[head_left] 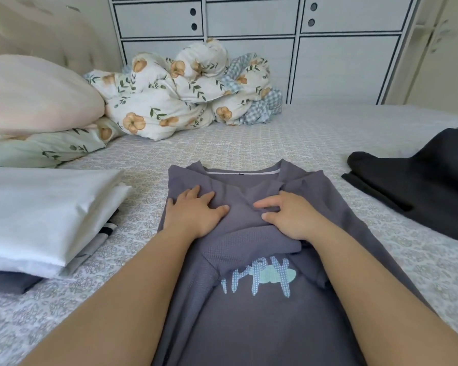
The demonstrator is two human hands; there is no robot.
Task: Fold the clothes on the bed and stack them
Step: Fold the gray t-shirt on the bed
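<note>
Both hands, left hand [196, 212] and right hand [291, 215], press flat-fingered on one grey shirt [249, 326].

Soft, even daylight, bright with only faint shadows. Wide-angle distortion bends the cabinet [249, 35] lines and bed [275, 133] edge; corners look soft, slightly blurred. No glare.

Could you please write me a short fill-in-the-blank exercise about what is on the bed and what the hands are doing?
1. Both hands press on the ____ T-shirt in the middle of the bed.
2. The left hand lies flat on the folded-in ____ of the shirt.
3. The folded white cloth lies to the person's ____.
4. The black garment lies on the person's ____ side, apart from the right hand.

Missing words: grey; sleeve; left; right
</note>
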